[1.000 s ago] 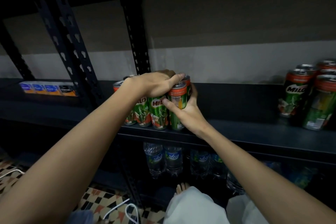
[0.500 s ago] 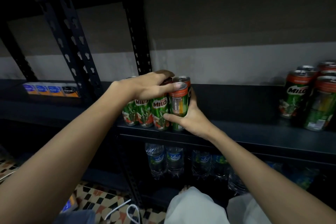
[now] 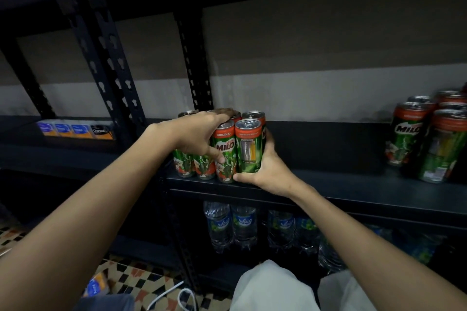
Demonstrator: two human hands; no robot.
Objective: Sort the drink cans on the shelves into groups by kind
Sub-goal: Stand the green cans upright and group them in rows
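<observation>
Fingers (image 3: 214,153) clasp cans (image 3: 249,149); bottles (image 3: 243,225) below.

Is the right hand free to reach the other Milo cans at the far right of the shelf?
Probably not yet: the right hand grips the near cluster of cans. The shelf toward the far cans is bare.

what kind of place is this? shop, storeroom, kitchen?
Likely a small shop or stockroom: black slotted metal shelving stocked with clusters of Milo cans, water bottles on the shelf below, small boxed goods at left.
</observation>
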